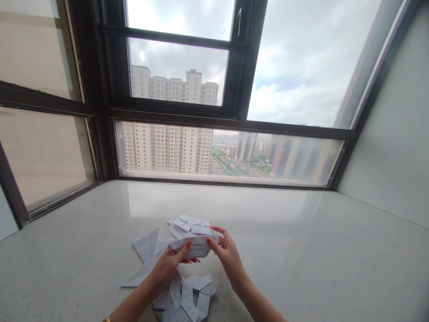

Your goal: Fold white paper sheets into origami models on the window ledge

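Paper [193, 247], white and folded, was pinched above the counter [301, 250] between both hands: left hand [169, 264] closed on its left end, right hand [226, 252] on its right. Folded pieces [188, 225] lay just beyond; more folds [187, 297] lay nearer.

No readable text, labels, brands or numbers appear anywhere: the folded white paper pieces [187, 226] on the surface look blank, and the window frame [239, 53] carries no lettering.
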Demonstrator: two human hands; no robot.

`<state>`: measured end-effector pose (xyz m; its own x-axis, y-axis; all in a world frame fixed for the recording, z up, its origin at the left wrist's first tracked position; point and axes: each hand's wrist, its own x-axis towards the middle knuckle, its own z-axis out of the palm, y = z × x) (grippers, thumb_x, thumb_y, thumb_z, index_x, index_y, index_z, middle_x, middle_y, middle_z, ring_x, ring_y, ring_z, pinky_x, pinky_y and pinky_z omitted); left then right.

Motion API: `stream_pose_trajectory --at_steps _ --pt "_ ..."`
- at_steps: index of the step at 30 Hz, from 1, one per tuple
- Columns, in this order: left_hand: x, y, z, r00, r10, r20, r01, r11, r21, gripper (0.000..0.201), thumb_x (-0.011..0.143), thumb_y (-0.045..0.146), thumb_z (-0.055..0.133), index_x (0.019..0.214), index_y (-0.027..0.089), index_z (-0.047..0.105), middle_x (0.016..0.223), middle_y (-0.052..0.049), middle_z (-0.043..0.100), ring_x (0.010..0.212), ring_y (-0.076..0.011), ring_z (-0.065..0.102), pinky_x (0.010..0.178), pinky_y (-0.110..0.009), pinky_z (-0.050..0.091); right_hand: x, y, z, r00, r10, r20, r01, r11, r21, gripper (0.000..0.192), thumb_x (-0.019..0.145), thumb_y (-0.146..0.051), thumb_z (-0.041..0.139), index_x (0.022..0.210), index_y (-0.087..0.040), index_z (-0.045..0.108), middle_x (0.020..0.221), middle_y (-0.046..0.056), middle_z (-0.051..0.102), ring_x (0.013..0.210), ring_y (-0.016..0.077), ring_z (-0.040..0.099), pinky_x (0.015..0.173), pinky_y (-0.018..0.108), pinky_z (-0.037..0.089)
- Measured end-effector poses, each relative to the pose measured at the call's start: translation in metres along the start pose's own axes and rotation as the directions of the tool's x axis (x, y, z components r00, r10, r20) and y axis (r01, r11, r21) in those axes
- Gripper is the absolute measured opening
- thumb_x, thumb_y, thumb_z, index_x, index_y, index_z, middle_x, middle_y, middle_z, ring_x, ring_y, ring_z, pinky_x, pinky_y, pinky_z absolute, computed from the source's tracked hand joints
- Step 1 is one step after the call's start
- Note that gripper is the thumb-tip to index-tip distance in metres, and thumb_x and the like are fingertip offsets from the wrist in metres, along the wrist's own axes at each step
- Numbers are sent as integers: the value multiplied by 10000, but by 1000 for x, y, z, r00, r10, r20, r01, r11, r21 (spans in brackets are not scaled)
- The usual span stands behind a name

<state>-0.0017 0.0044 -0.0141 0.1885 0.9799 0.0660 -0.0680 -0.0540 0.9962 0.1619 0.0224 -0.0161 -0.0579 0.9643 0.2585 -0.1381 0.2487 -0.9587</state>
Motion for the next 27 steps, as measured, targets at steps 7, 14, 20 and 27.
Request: stream_pose_trajectory --at_steps 7,14,20,27 --pt "2 -2 0 1000 -14 -4 14 1000 1 514 612 568 561 875 131 626 767 -80 686 623 -216 635 626 -320 469 0 -4 2 997 73 19 -72 996 -47 364 584 -484 629 654 -137 548 458 -45 491 387 67 414 363 181 286" --pt "0 -1 3 1000 -20 12 21 992 -123 476 614 494 616 922 131 606 769 -68 682 609 -200 631 657 -333 481 -1 -5 3 999 47 -2 -47 999 -21 345 567 -464 652 640 -145 546 457 -56 468 388 65 398 371 183 304" --pt "-1 1 4 999 -30 37 36 983 -178 470 605 478 635 902 115 611 801 -91 680 641 -210 632 688 -353 481 -2 -5 3 999 42 -5 -42 999 3 332 571 -430 666 704 -142 571 463 -53 486 405 69 411 394 184 325" --pt "-2 3 5 999 -30 24 33 989 -143 501 593 509 628 902 114 620 806 -96 680 641 -208 630 684 -352 482 -2 -6 3 999 29 15 -29 998 57 329 583 -399 668 766 -140 580 533 -32 535 451 76 442 435 194 360"
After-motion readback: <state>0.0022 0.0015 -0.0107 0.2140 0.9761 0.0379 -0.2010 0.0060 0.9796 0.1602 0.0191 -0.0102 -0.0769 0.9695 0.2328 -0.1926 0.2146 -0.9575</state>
